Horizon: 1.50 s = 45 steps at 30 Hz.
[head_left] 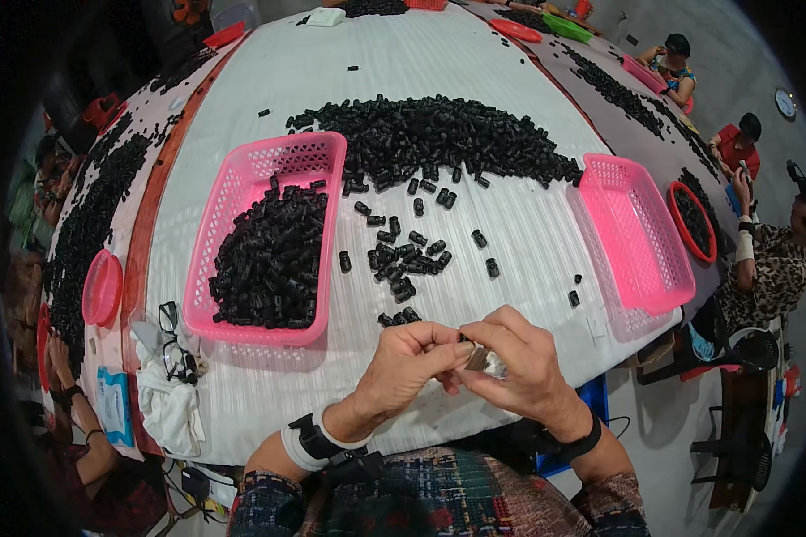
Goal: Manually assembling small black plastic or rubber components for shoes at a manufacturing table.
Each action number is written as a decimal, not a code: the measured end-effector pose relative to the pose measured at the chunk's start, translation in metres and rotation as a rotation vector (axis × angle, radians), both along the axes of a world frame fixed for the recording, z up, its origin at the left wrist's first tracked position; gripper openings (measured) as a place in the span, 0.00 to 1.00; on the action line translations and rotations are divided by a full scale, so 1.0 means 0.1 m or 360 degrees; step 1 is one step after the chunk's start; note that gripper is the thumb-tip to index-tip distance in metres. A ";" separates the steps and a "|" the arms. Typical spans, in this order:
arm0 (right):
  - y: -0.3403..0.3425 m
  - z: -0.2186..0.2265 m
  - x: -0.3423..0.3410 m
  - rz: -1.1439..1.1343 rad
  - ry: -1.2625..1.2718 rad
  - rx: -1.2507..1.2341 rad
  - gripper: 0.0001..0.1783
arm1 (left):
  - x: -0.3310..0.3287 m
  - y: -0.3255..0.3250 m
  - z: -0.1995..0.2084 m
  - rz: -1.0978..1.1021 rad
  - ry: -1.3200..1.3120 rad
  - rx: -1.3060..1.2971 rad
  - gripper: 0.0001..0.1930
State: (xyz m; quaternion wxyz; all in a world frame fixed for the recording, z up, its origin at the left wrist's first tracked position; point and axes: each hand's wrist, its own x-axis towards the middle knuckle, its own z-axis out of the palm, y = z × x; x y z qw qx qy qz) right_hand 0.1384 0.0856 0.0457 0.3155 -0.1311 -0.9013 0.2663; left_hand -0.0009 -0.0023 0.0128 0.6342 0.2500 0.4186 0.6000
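Near the table's front edge, my left hand [401,369] and my right hand [527,365] meet with fingertips pinched together. Between them a small black plastic part [463,338] shows, mostly covered by my fingers. My right hand also grips a small flat grey-brown piece [477,360]; its kind is unclear. Just beyond my hands lies a loose cluster of black cylindrical plastic parts [407,259]. A large heap of the same parts [439,134] spreads farther back. To the left, a pink basket [330,268] holds many more of them.
An empty-looking pink basket [631,233] stands at the right. Eyeglasses [177,353] and a white cloth [168,407] lie at the left front, beside a blue-and-white packet [115,407]. Several people sit along both sides, with black parts and red trays [692,224].
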 end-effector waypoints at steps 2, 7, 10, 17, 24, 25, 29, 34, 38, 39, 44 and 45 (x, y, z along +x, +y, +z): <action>0.00 -0.01 0.00 -0.0008 0.0017 -0.0009 0.23 | 0.01 0.00 0.00 0.0002 -0.0004 -0.0007 0.10; 0.03 -0.05 -0.02 0.0014 0.0056 -0.0119 0.20 | -0.01 0.01 -0.02 -0.0031 -0.0104 0.0001 0.12; 0.03 -0.04 -0.02 -0.0003 0.0047 -0.0163 0.20 | -0.01 0.02 -0.08 -0.0061 -0.0280 0.0088 0.12; 0.03 -0.04 -0.05 0.0006 0.0104 -0.0260 0.23 | -0.02 0.04 -0.08 -0.0075 -0.0606 0.0023 0.11; -0.03 -0.20 -0.04 -0.0164 0.0316 0.0525 0.23 | -0.01 0.04 -0.13 -0.0009 -0.0697 0.0021 0.11; -0.04 -0.20 -0.06 -0.0165 0.0334 0.0598 0.22 | -0.01 0.04 -0.15 -0.0024 -0.0721 0.0036 0.12; -0.04 -0.21 -0.08 -0.0152 0.0363 0.0645 0.21 | 0.00 0.04 -0.15 0.0053 -0.0778 -0.0040 0.12; -0.05 -0.23 -0.08 -0.0152 0.0358 0.0634 0.20 | 0.00 0.04 -0.15 0.0048 -0.0755 0.0006 0.11; -0.04 -0.23 -0.09 -0.0142 0.0375 0.0645 0.19 | 0.00 0.04 -0.18 0.0022 -0.0800 0.0050 0.12; -0.04 -0.22 -0.08 -0.0142 0.0375 0.0642 0.19 | 0.02 0.05 -0.16 0.0108 -0.0756 -0.0022 0.12; 0.04 -0.04 0.00 0.0060 0.0306 -0.0735 0.08 | -0.06 0.04 -0.11 0.0002 -0.0809 0.0079 0.11; 0.10 -0.03 0.00 0.0071 0.0261 -0.0759 0.07 | -0.06 0.05 -0.10 -0.0018 -0.0820 0.0065 0.10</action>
